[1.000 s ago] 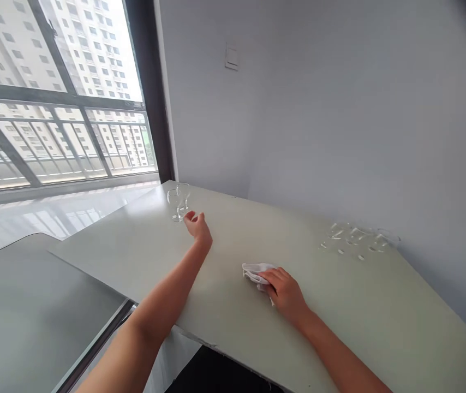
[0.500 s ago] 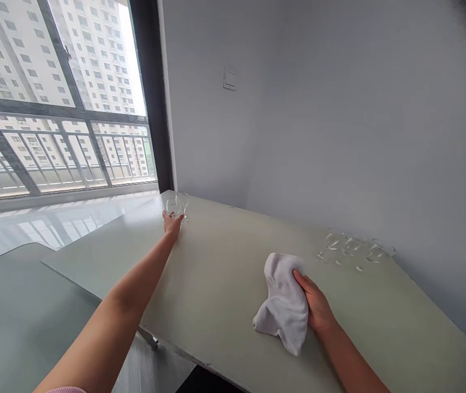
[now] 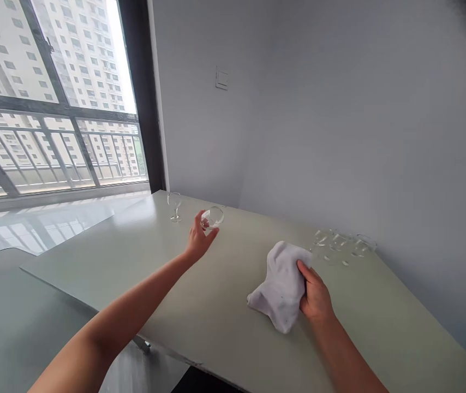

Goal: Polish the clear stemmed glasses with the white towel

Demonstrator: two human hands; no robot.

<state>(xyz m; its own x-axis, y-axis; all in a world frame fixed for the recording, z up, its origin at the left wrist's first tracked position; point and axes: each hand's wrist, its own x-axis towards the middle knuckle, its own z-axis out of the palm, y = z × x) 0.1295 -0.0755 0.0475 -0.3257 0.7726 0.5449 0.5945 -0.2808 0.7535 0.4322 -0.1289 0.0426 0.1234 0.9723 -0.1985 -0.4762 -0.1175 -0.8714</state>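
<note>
My left hand (image 3: 202,236) is wrapped round a clear stemmed glass (image 3: 213,217), held tilted above the table with its bowl to the right; the fingers hide its lower part. Another stemmed glass (image 3: 174,205) stands upright on the table to the left of that hand, near the far corner. In my right hand (image 3: 315,295) is a white cloth (image 3: 282,289), pinched between thumb and fingers and hanging in loose folds over the table.
Several clear glasses (image 3: 342,240) stand grouped at the table's right rear, close to the grey wall (image 3: 339,120). The pale table (image 3: 225,305) ends at a front edge near me. A large window (image 3: 73,109) lies at the left.
My left hand has lifted one glass away from the other at the far corner and brought it to the right. My right hand still holds the cloth, raised slightly.
</note>
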